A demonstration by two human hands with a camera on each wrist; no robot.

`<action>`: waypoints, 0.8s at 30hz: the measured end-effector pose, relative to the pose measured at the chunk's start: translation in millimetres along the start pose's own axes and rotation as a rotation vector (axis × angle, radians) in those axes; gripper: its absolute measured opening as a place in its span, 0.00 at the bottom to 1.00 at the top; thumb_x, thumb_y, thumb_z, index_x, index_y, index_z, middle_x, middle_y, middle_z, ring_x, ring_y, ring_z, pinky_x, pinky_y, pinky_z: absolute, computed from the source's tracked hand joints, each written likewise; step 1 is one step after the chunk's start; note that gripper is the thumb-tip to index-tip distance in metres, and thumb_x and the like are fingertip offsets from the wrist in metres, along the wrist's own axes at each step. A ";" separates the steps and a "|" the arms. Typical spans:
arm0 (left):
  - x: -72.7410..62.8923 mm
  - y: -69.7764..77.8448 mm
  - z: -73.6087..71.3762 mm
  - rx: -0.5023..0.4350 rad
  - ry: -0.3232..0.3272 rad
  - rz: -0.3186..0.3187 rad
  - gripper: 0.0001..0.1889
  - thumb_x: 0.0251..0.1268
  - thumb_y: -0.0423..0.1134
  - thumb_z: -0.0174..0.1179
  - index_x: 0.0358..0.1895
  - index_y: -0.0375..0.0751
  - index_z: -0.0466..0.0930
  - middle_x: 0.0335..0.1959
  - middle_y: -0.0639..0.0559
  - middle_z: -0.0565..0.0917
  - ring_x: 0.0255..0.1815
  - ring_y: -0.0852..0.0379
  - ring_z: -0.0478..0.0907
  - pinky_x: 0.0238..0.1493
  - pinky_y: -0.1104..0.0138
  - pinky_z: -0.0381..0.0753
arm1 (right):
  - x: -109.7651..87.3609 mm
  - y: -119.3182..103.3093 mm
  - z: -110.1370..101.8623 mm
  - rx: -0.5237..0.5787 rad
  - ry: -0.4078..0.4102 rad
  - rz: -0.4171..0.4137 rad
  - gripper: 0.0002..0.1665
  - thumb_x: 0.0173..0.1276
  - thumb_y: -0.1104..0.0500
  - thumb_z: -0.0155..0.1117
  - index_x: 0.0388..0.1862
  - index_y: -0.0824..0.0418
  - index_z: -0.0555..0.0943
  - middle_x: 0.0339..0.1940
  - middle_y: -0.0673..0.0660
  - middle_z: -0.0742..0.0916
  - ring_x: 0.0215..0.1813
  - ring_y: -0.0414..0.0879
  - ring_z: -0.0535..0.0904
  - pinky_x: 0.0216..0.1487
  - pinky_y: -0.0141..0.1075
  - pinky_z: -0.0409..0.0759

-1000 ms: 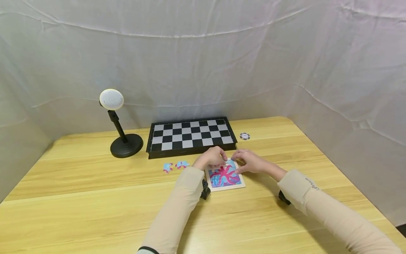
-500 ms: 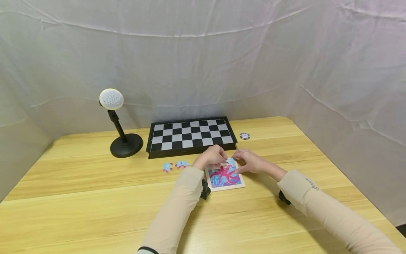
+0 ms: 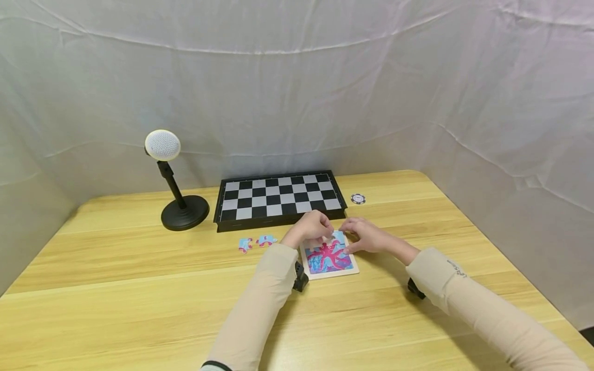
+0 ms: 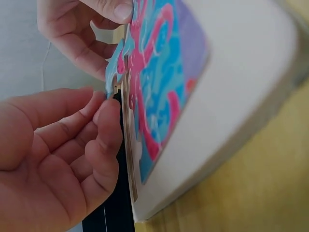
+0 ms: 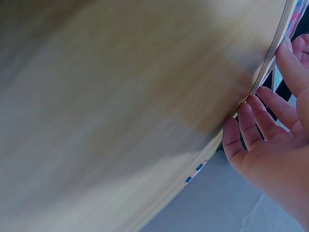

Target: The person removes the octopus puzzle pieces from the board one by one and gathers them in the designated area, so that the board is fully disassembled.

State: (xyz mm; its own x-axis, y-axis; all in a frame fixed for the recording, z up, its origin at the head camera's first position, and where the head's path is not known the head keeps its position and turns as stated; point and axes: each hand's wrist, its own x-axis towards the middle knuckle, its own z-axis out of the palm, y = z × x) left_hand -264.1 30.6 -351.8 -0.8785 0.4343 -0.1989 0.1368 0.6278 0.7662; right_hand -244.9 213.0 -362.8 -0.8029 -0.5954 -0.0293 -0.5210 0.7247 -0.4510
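Observation:
A framed jigsaw puzzle (image 3: 328,260) with a pink octopus on blue lies flat on the table, its upper part partly behind the hands. My left hand (image 3: 313,226) reaches over its far left side. Between thumb and finger it pinches a blue and pink puzzle piece (image 4: 115,67), tilted at the puzzle's far edge in the left wrist view. My right hand (image 3: 366,236) rests at the right far corner; its thumb (image 4: 123,12) touches the picture and its loosely extended fingers (image 5: 248,125) meet the frame's edge.
Two loose puzzle pieces (image 3: 245,245) (image 3: 266,240) lie left of the puzzle. Behind stands a black and white chessboard (image 3: 280,198), with a poker chip (image 3: 358,199) to its right. A round-headed black stand (image 3: 185,212) is at the back left. Pale cloth (image 3: 278,103) hangs behind.
My left hand has risen slightly over the puzzle's far edge, its fingers shifting a little around the pinched piece. My right hand stays in place.

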 end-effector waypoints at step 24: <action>0.1 -2.1 -1.2 -0.073 0.020 0.035 0.02 0.53 0.29 0.60 0.29 0.33 0.80 0.23 0.48 0.78 0.23 0.54 0.75 0.25 0.71 0.71 | 0.1 0.7 0.4 -0.006 -0.002 0.004 0.30 0.52 0.56 0.69 0.50 0.72 0.74 0.51 0.66 0.76 0.55 0.61 0.67 0.57 0.52 0.62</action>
State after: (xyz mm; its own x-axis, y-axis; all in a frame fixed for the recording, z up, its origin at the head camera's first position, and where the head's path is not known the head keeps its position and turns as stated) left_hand -265.0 28.5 -352.7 -0.8830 0.4414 -0.1595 0.1346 0.5638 0.8149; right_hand -245.2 213.3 -363.5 -0.8045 -0.5931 -0.0333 -0.5192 0.7292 -0.4457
